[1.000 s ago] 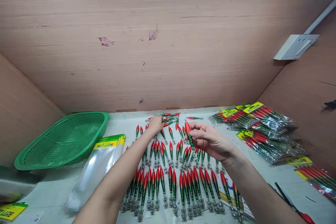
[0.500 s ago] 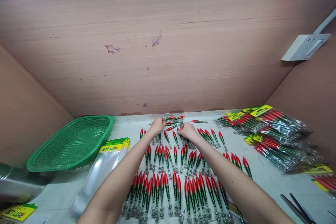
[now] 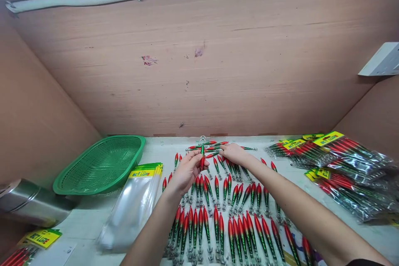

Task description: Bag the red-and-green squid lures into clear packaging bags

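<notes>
Many red-and-green squid-jig lures (image 3: 218, 216) lie in rows on the white table (image 3: 87, 228). My left hand (image 3: 186, 170) is lifted over the middle row and pinches one red-and-green lure (image 3: 202, 157) upright by its body. My right hand (image 3: 234, 153) reaches to the loose heap of lures (image 3: 212, 146) at the back of the table, fingers curled down onto them; what it grips is hidden.
A green mesh basket (image 3: 102, 164) sits at the left, a stack of clear bags with yellow headers (image 3: 137, 199) beside it. Packed lure bags (image 3: 339, 162) pile up at the right. A metal cylinder (image 3: 31, 203) lies far left. Wooden walls enclose the bench.
My left hand has drawn back from the far heap, lifting one lure. My right hand has shifted slightly right over the heap. The camera has panned left.
</notes>
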Action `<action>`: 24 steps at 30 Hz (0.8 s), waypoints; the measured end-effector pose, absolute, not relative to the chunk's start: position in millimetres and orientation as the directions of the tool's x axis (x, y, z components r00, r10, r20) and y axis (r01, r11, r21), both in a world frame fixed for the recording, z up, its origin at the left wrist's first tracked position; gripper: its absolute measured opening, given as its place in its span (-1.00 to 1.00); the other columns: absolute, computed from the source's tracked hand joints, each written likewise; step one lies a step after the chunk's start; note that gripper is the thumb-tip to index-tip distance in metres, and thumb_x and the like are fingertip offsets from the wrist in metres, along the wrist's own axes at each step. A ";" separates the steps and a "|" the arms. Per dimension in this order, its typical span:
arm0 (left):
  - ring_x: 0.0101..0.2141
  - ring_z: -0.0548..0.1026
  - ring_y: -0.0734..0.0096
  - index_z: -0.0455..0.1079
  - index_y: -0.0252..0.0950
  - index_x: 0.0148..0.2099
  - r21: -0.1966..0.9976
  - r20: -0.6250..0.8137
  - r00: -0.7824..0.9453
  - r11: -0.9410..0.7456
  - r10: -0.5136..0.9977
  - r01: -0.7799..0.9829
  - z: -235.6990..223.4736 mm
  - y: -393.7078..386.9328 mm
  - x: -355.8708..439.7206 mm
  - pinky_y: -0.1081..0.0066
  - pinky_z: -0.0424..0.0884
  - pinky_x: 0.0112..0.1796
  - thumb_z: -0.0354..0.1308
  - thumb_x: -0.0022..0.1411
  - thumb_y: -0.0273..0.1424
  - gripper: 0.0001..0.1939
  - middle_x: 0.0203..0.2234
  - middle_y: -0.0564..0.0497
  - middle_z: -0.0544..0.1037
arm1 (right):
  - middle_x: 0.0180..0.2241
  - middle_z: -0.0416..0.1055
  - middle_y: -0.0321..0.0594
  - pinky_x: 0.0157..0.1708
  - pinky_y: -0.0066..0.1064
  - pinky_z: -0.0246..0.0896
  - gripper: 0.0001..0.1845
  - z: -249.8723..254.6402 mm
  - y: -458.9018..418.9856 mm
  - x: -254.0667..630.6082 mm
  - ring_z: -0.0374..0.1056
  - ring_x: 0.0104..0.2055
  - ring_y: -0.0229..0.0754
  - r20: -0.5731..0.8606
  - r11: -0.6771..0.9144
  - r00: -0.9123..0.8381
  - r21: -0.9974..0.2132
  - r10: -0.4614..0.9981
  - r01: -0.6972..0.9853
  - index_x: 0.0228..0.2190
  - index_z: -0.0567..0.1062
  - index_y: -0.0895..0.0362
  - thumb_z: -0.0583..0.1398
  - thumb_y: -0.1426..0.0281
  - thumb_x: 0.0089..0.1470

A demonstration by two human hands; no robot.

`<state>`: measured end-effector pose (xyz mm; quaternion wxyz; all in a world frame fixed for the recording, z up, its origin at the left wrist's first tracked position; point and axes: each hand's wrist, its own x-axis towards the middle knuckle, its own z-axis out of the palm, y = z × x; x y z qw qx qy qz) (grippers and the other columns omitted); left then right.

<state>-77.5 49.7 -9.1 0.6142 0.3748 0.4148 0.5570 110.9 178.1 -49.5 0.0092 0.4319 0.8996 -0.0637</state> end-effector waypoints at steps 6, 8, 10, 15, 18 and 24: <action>-0.42 0.46 0.51 0.38 -0.33 -0.22 0.886 -0.067 0.010 0.064 0.998 -0.459 -3.4 27.6 -64.9 0.43 0.35 -0.27 0.31 0.03 -0.32 -0.72 -0.43 0.06 0.47 | -0.02 0.36 -0.12 -0.11 -0.17 0.34 -0.68 -53.8 187.1 123.2 0.37 -0.08 -0.15 0.068 0.622 -0.619 -0.128 0.783 0.772 -0.04 0.40 0.14 0.14 0.28 0.20; -0.42 0.46 0.51 0.40 -0.33 -0.20 0.883 -0.067 -0.011 0.054 0.998 -0.466 -4.0 24.9 -62.4 0.42 0.35 -0.26 0.33 0.00 -0.32 -0.68 -0.45 0.07 0.46 | -0.03 0.37 -0.13 -0.12 -0.18 0.35 -0.67 -55.9 191.4 130.2 0.37 -0.09 -0.15 0.130 0.590 -0.576 -0.176 0.807 0.788 -0.04 0.39 0.15 0.15 0.28 0.20; -0.41 0.46 0.51 0.40 -0.33 -0.16 0.879 -0.070 -0.033 0.046 0.997 -0.474 -5.3 24.0 -59.9 0.40 0.35 -0.25 0.36 -0.03 -0.33 -0.63 -0.42 0.07 0.47 | -0.04 0.37 -0.13 -0.13 -0.18 0.35 -0.67 -59.1 195.5 136.9 0.37 -0.10 -0.15 0.175 0.569 -0.542 -0.237 0.822 0.787 -0.04 0.39 0.15 0.14 0.27 0.20; -0.43 0.45 0.48 0.39 -0.34 -0.15 0.870 -0.077 -0.065 0.035 0.995 -0.491 -6.7 24.3 -55.1 0.35 0.36 -0.25 0.38 -0.07 -0.34 -0.58 -0.44 0.07 0.46 | -0.05 0.38 -0.13 -0.13 -0.18 0.35 -0.68 -70.1 201.8 146.5 0.38 -0.11 -0.16 0.215 0.548 -0.508 -0.428 0.834 0.719 -0.05 0.40 0.16 0.15 0.27 0.19; -0.42 0.44 0.50 0.36 -0.32 -0.17 0.867 -0.077 -0.099 0.017 0.992 -0.498 -4.6 23.6 -56.0 0.38 0.35 -0.27 0.37 -0.07 -0.34 -0.60 -0.44 0.09 0.43 | -0.04 0.37 -0.13 -0.12 -0.17 0.34 -0.67 -73.9 207.6 150.3 0.37 -0.10 -0.15 0.247 0.469 -0.406 -0.584 0.880 0.662 -0.05 0.40 0.15 0.15 0.27 0.19; -0.46 0.37 0.58 0.28 -0.28 -0.18 0.865 -0.090 -0.124 0.016 0.988 -0.501 -3.6 21.2 -61.9 0.49 0.29 -0.36 0.31 -0.02 -0.35 -0.63 -0.40 0.10 0.42 | -0.05 0.38 -0.13 -0.16 -0.19 0.37 -0.64 -70.6 217.7 168.7 0.38 -0.12 -0.15 0.196 0.228 -0.118 -0.881 0.973 0.415 -0.02 0.38 0.17 0.15 0.26 0.19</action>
